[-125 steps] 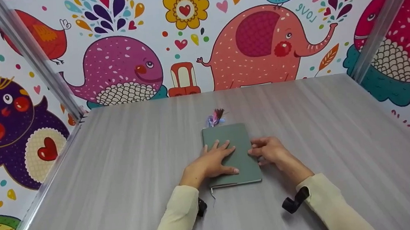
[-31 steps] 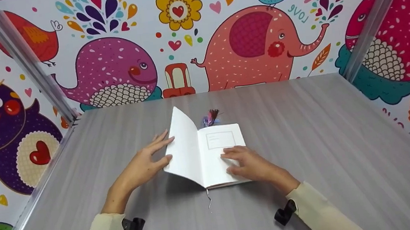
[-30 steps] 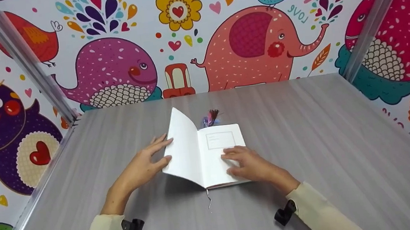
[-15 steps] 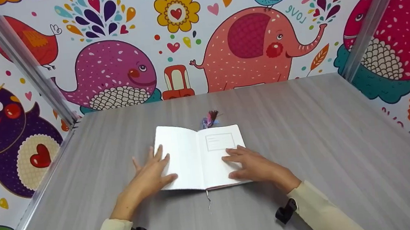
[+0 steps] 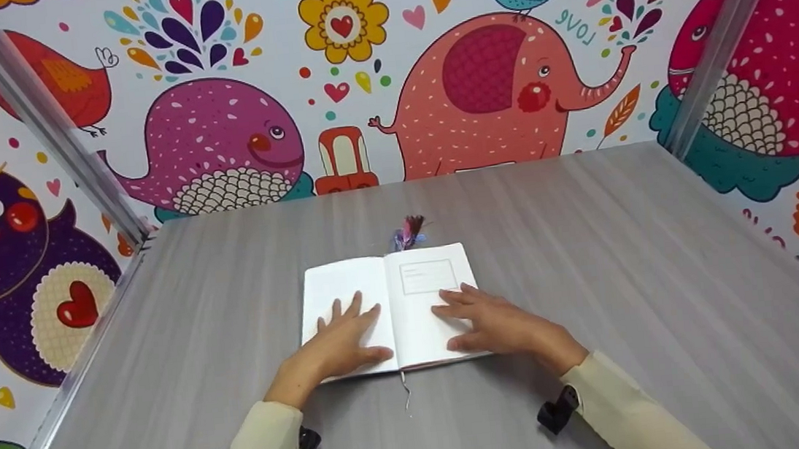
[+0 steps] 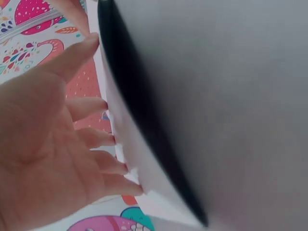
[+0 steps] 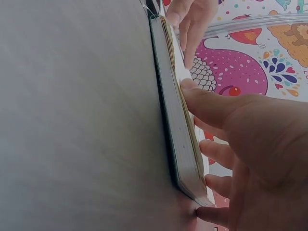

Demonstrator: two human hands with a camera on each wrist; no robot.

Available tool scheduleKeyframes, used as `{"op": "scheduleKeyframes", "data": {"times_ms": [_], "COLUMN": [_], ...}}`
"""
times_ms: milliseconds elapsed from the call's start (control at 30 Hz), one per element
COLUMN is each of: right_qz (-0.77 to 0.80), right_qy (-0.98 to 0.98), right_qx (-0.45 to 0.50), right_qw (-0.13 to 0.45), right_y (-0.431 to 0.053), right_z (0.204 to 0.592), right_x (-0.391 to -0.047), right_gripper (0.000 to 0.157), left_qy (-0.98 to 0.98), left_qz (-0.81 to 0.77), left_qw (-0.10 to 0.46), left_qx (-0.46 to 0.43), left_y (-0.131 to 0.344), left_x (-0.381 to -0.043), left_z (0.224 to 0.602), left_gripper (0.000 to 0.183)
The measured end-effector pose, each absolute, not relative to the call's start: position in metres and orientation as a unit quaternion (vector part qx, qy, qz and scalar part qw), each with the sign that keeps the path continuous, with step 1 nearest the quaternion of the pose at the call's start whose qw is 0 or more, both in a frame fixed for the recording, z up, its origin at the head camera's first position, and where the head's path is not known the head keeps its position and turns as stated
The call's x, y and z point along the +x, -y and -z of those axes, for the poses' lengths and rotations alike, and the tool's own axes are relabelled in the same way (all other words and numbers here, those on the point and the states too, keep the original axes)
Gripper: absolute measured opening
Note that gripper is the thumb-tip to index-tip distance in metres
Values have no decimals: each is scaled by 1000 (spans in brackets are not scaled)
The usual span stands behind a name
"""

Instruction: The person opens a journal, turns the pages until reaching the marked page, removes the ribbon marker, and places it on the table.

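A notebook lies spread at its first page on the grey table, its pages white and a printed box on the right one. My left hand rests on the left side with fingers spread, the thumb near the centre fold. In the left wrist view its fingertips touch the white surface, and a dark gap shows under the bowed cover. My right hand rests on the right page by its outer edge, fingers spread. The right wrist view shows the thick page block beside the right thumb.
A colourful tassel sticks out past the notebook's top edge. A thin ribbon trails from its bottom. The table meets walls with cartoon animals, and metal posts stand at the back corners.
The green notebook was closed at first. The left hand swung its cover over to the left, then moved inward and onto it. The right hand moved from the edge onto the right page and stayed.
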State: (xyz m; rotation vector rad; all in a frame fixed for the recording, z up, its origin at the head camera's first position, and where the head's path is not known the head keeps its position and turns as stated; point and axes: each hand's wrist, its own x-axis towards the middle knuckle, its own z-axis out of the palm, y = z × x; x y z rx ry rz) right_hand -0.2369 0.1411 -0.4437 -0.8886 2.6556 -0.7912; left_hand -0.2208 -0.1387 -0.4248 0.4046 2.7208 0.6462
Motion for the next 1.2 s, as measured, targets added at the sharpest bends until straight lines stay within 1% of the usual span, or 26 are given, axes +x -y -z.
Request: {"op": "scheduleKeyframes", "data": {"times_ms": [233, 400, 600, 867, 1067, 1200], "right_qz": [264, 257, 250, 259, 260, 253], "right_qy": [-904, -901, -897, -894, -892, -893], "right_qx": [-311, -329, -346, -334, -334, -333], "right_qw": [127, 119, 111, 145, 158, 168], "right_y": [-144, -147, -150, -151, -155, -156], "right_z": [442, 443, 442, 441, 439, 439], "right_x": [-238, -238, -239, -240, -242, -244], "right_gripper": [60, 61, 62, 66, 69, 76], "left_qy": [-949, -946, -942, -945, -946, -945], "left_qz": [-218, -214, -210, -195, -192, -196], "left_qw": [174, 175, 178, 194, 210, 215], "left_qx": [148, 167, 191, 176, 154, 148], "left_y": [125, 121, 119, 115, 113, 111], "left_x": [-232, -240, -248, -253, -254, -253], "left_z": [428, 431, 433, 429, 428, 427], "left_gripper": [84, 89, 90, 93, 93, 92]}}
